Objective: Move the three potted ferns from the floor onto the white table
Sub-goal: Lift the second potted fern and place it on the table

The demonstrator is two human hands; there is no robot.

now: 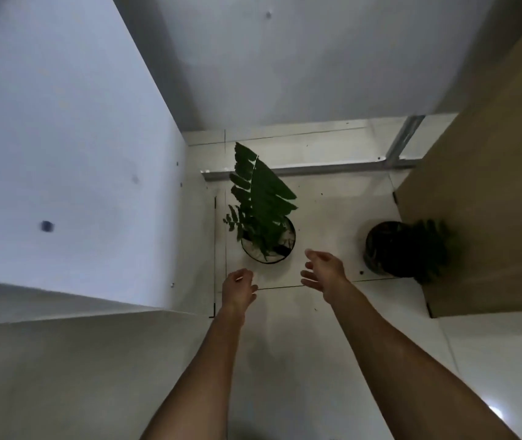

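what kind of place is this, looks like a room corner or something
Most likely an indoor corner of a home or office. Pale floor tiles meet plain white walls, a wooden cabinet stands on the right, and two potted ferns sit on the floor.

near fern [263, 211] on floor [326, 223] centre | second fern [405, 249] right, beside cabinet [491, 201]

I count 2 potted ferns on the floor: 1 fern in a round pot [268, 239] ahead of me and 1 darker fern [402, 249] to the right beside 1 brown cabinet [488, 192]. I see 2 bare hands, left hand [238, 289] and right hand [324, 273].
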